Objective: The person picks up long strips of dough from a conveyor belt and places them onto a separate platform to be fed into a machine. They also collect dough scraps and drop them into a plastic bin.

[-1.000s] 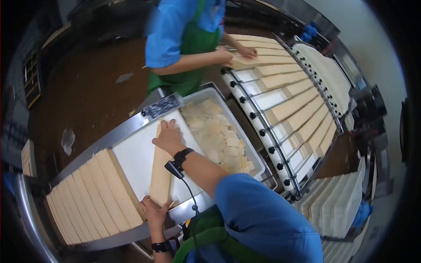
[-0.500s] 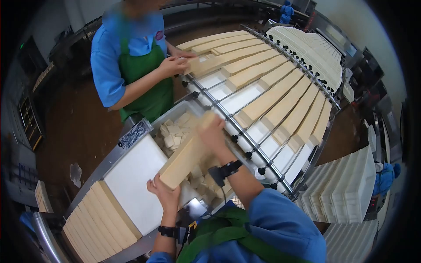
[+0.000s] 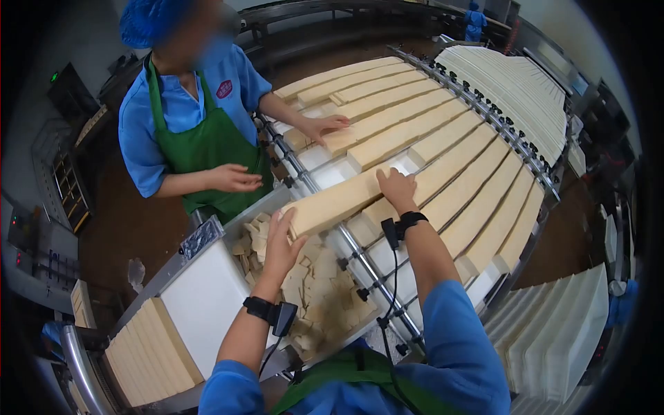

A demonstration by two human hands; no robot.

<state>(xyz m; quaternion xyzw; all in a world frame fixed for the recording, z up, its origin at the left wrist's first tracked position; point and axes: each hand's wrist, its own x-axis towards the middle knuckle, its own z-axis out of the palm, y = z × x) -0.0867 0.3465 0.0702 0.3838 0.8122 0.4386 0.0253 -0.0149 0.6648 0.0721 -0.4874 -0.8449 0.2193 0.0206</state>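
Note:
A long pale-yellow block (image 3: pixel 339 202) spans from above the scrap bin (image 3: pixel 259 207) to the slatted conveyor. My left hand (image 3: pixel 282 242) grips its near end, fingers on the side and end. Farther along, my right hand (image 3: pixel 398 188) is closed round the block's other end, over the conveyor. Under my left forearm, the bin holds many flat pale scraps (image 3: pixel 311 287). Rows of similar long blocks (image 3: pixel 477 190) lie side by side on the conveyor beyond my right hand.
Across the bin stands a co-worker in a green apron (image 3: pixel 207 145), one hand on a conveyor block. A metal rail (image 3: pixel 360 256) with black knobs edges the conveyor. Stacked blocks (image 3: pixel 152 353) stand on the white surface (image 3: pixel 207 290) at lower left. White trays (image 3: pixel 553 332) are at right.
Both my hands have carried the block up and away from over the bin onto the conveyor's edge. The co-worker's hands have moved apart, and the view has shifted.

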